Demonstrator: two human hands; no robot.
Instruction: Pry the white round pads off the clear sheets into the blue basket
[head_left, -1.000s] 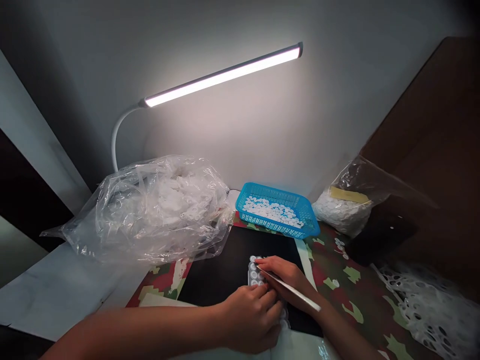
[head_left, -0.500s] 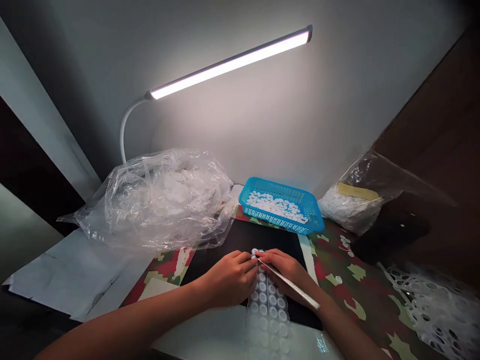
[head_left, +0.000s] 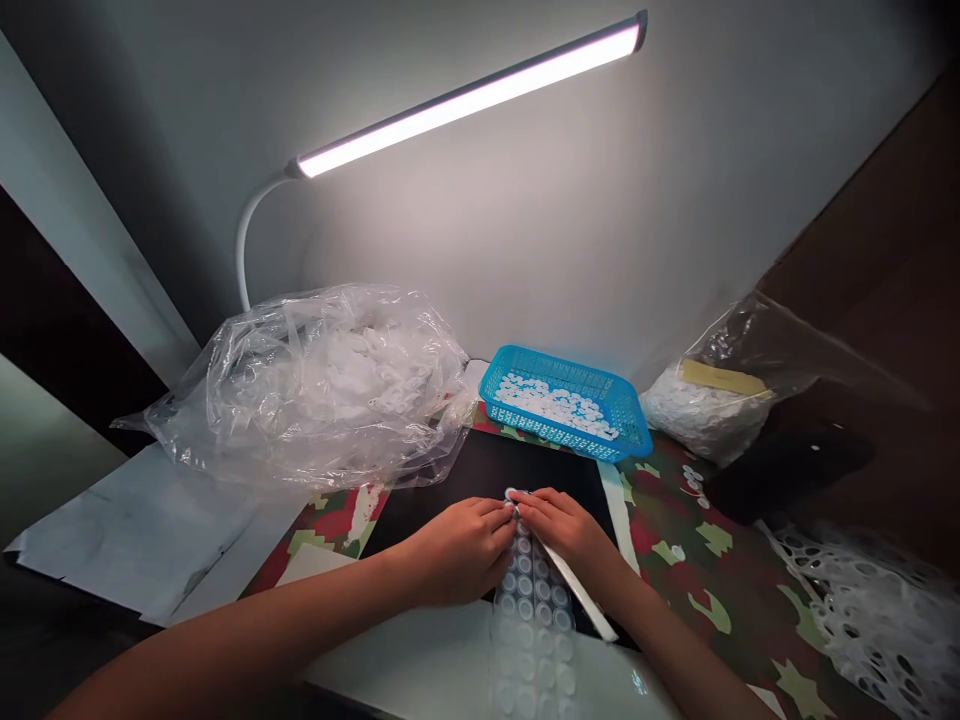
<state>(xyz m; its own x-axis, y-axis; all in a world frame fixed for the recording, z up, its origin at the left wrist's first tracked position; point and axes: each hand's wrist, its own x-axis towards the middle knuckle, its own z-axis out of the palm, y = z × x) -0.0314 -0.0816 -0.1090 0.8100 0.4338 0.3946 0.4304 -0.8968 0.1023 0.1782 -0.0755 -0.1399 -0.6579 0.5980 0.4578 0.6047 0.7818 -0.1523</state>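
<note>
A clear strip of small white round pieces point(head_left: 534, 610) lies lengthwise on a black mat point(head_left: 450, 495), running toward me. My left hand point(head_left: 457, 552) has its fingers curled, with the fingertips pinched at the strip's far end. My right hand point(head_left: 570, 532) is closed on a thin silvery tool point(head_left: 577, 595) whose tip points at that same far end, right beside my left fingertips. The two hands touch over the strip.
A blue basket point(head_left: 626, 432) holding white round pieces stands behind the mat. A large crumpled clear plastic bag point(head_left: 307, 390) lies at the left, a smaller bag of white pieces point(head_left: 701, 410) at the right. Punched white sheet scraps point(head_left: 870, 610) lie far right. A lit desk lamp point(head_left: 465, 100) hangs overhead.
My left hand moved from the near part of the strip up to its far end, uncovering the strip. The right hand and tool stayed at the far end. The view shifted slightly.
</note>
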